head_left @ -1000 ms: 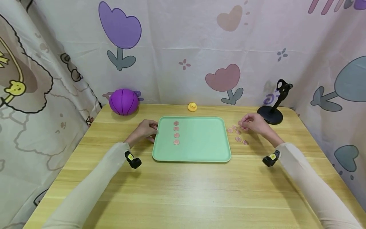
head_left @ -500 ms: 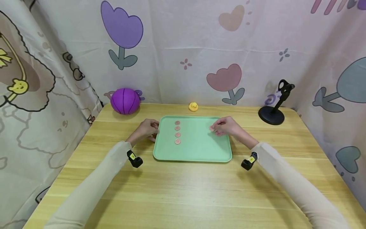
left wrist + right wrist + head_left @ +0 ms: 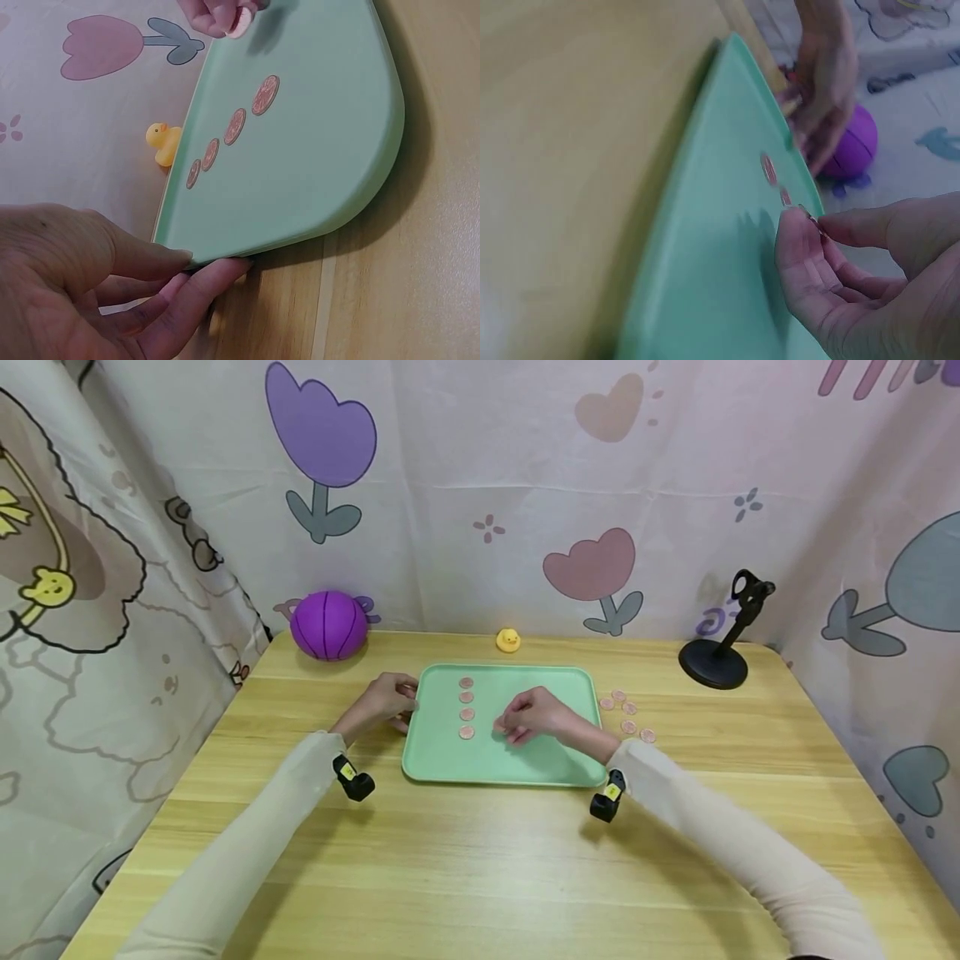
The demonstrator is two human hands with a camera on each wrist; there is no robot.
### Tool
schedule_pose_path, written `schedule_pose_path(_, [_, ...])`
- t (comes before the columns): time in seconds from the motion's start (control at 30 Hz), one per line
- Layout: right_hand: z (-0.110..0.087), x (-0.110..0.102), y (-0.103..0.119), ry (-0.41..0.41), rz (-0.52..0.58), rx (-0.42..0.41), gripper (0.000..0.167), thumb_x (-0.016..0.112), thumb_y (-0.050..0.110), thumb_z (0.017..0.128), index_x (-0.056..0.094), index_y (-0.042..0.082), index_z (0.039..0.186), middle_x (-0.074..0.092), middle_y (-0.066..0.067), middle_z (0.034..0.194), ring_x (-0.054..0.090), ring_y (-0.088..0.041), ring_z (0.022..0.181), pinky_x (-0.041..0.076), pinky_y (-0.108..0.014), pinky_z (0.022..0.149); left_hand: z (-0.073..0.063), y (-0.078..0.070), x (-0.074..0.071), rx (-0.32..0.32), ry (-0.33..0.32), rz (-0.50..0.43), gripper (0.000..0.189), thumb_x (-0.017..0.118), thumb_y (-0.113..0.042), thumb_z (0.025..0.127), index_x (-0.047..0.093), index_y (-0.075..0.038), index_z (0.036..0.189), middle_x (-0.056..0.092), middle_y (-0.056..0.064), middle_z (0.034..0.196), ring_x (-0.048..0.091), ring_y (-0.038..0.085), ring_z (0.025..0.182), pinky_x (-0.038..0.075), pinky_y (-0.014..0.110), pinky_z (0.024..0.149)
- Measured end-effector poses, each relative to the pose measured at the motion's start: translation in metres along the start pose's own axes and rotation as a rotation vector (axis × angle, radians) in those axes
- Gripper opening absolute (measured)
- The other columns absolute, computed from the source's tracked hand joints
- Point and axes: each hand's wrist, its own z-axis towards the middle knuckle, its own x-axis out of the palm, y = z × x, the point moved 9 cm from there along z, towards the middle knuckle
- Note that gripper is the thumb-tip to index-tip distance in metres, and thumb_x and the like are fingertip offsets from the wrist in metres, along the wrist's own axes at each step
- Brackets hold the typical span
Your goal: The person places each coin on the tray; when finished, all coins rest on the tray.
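Observation:
A light green tray (image 3: 442,764) lies on the wooden table. My left hand (image 3: 382,700) holds its left rim, thumb on top and fingers under the edge in the left wrist view. Over the middle of the tray, my right hand (image 3: 536,714) pinches a copper-coloured coin (image 3: 240,23) between thumb and fingertips. Several similar coins stand in a column on the tray's left part, the nearest being a coin (image 3: 467,732) left of my right hand. Beyond the tray's right rim lie several more loose coins, among them one coin (image 3: 628,727) on the bare wood.
A purple ball (image 3: 328,625) sits at the table's back left corner. Behind the tray stands a small yellow rubber duck (image 3: 507,641). A black stand (image 3: 714,663) with a round base is at the back right, before a patterned curtain (image 3: 450,460).
From the loose coins at the right, my right hand has moved left over the tray with one coin, ending near the column. My left hand stays on the rim.

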Motion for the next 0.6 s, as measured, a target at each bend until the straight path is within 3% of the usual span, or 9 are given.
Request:
schedule_pose_path(0.13, [0.003, 0.023, 0.005, 0.053, 0.016, -0.028, 0.015, 0.064, 0.002, 0.102, 0.069, -0.012, 0.106, 0.076, -0.023, 0.099, 0.073, -0.019, 0.074, 0.068, -0.036, 0.075, 0.0, 0.001, 0.0, -0.006, 0.003, 0.003, 0.053, 0.056, 0.005, 0.102, 0.041, 0.012, 0.152, 0.053, 0.025, 0.124, 0.064, 0.026, 0.093, 0.068, 0.031, 0.068])
schedule_pose_path(0.3, [0.007, 0.044, 0.004, 0.095, 0.075, -0.005, 0.013, 0.064, 0.0, 0.101, 0.069, -0.011, 0.106, 0.076, -0.019, 0.086, 0.072, -0.017, 0.066, 0.068, -0.036, 0.069, 0.001, 0.002, 0.0, -0.016, 0.005, 0.003, 0.053, 0.056, 0.005, 0.102, 0.041, 0.011, 0.153, 0.053, 0.026, 0.128, 0.063, 0.026, 0.095, 0.067, 0.03, 0.068])
schedule_pose_path(0.6, [0.006, 0.058, 0.002, 0.109, 0.116, 0.013, 0.011, 0.064, -0.001, 0.101, 0.067, -0.011, 0.101, 0.071, -0.017, 0.071, 0.069, -0.016, 0.055, 0.068, -0.035, 0.062, 0.0, 0.003, 0.001, -0.013, 0.016, 0.004, 0.055, 0.057, 0.004, 0.102, 0.039, 0.011, 0.154, 0.053, 0.025, 0.127, 0.064, 0.026, 0.095, 0.067, 0.03, 0.068])
